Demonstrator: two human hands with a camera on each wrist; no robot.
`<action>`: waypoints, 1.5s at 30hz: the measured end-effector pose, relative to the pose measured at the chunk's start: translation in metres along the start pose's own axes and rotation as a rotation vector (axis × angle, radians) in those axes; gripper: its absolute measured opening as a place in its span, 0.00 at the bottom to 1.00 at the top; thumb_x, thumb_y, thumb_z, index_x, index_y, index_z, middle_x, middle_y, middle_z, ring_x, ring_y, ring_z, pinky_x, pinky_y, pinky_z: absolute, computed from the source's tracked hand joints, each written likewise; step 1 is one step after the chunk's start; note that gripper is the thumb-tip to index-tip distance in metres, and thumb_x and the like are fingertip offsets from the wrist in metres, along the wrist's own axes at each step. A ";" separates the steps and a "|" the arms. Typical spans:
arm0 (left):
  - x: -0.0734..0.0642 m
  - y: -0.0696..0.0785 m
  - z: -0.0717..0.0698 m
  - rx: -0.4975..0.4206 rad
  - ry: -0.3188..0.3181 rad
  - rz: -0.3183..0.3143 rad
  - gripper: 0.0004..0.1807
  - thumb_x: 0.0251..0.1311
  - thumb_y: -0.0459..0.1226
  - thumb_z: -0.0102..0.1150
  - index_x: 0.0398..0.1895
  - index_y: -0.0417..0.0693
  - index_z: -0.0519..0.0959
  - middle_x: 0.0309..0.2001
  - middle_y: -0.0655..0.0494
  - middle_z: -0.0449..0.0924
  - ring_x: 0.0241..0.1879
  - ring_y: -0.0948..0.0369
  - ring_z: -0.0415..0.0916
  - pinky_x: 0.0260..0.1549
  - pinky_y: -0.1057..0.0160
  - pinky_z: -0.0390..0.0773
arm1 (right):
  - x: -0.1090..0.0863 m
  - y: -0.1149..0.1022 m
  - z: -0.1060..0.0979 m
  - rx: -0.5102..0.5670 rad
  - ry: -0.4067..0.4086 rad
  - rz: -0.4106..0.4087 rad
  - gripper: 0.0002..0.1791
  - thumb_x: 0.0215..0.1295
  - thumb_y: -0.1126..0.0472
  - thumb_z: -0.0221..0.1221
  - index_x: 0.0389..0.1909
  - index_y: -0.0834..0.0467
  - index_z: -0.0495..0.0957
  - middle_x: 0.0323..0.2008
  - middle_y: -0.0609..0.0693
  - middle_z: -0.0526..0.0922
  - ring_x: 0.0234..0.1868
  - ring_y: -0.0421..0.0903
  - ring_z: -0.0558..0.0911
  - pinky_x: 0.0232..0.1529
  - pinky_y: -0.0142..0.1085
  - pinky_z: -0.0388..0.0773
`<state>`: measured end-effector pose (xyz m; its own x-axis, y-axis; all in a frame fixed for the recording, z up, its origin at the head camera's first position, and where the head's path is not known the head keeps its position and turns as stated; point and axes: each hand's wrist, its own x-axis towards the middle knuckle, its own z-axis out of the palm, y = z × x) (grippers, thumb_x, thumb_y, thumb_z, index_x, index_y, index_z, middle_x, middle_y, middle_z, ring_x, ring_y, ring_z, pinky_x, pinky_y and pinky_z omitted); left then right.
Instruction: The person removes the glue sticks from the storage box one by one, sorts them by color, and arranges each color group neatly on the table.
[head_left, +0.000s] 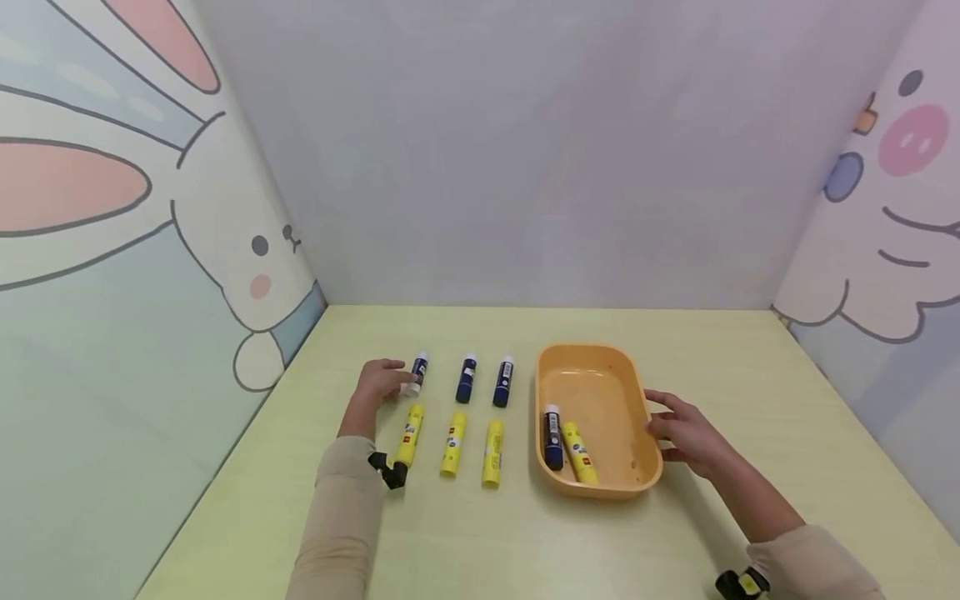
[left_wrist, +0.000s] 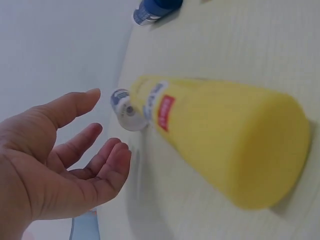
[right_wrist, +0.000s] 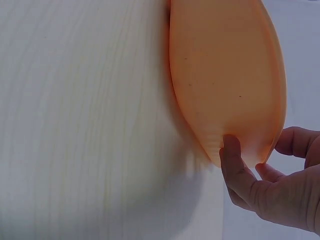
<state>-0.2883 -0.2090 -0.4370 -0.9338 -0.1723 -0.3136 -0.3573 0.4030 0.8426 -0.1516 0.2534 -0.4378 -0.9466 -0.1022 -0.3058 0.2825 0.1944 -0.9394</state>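
Note:
My left hand (head_left: 381,381) is at the far left glue stick (head_left: 418,375), which is dark blue with a white cap and a pale end. In the left wrist view the thumb and fingers are spread apart beside that blue glue stick (left_wrist: 127,110), partly hidden behind a large yellow glue stick (left_wrist: 225,135). At the orange tray (head_left: 600,392), my right hand (head_left: 686,433) holds the right side. The right wrist view shows its fingers bent against the tray's outer wall (right_wrist: 225,75), with the thumb at the rim. Inside the tray lie a blue glue stick (head_left: 552,437) and a yellow one (head_left: 579,452).
Two more blue glue sticks (head_left: 466,379) (head_left: 503,382) lie in the back row. Yellow glue sticks (head_left: 410,434) (head_left: 453,444) (head_left: 492,453) form a front row left of the tray. A grey wall (head_left: 525,167) bounds the pale table (head_left: 480,542) at the back.

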 end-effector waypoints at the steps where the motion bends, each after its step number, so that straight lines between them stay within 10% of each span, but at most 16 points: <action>1: -0.002 0.003 -0.002 -0.010 0.004 0.007 0.29 0.55 0.36 0.64 0.61 0.40 0.70 0.50 0.42 0.71 0.43 0.50 0.71 0.39 0.58 0.75 | 0.000 0.000 0.000 0.001 -0.002 -0.003 0.35 0.64 0.70 0.48 0.70 0.63 0.45 0.59 0.74 0.59 0.47 0.55 0.75 0.39 0.48 0.78; 12: -0.021 0.038 -0.003 -0.128 -0.048 0.070 0.29 0.58 0.39 0.62 0.63 0.43 0.68 0.59 0.45 0.68 0.55 0.48 0.67 0.50 0.56 0.72 | -0.001 -0.001 0.001 0.006 0.005 -0.003 0.35 0.63 0.70 0.48 0.70 0.64 0.46 0.58 0.74 0.60 0.46 0.53 0.76 0.39 0.47 0.78; 45: -0.075 0.092 0.108 -0.157 -0.322 0.231 0.27 0.55 0.41 0.65 0.58 0.44 0.73 0.50 0.49 0.76 0.50 0.49 0.73 0.46 0.52 0.75 | 0.000 -0.003 0.001 -0.026 0.005 0.018 0.35 0.65 0.68 0.48 0.70 0.63 0.45 0.59 0.74 0.60 0.47 0.53 0.75 0.39 0.47 0.78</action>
<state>-0.2536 -0.0620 -0.3835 -0.9561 0.2059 -0.2084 -0.1541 0.2516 0.9555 -0.1522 0.2521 -0.4353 -0.9423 -0.0938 -0.3214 0.2950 0.2214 -0.9295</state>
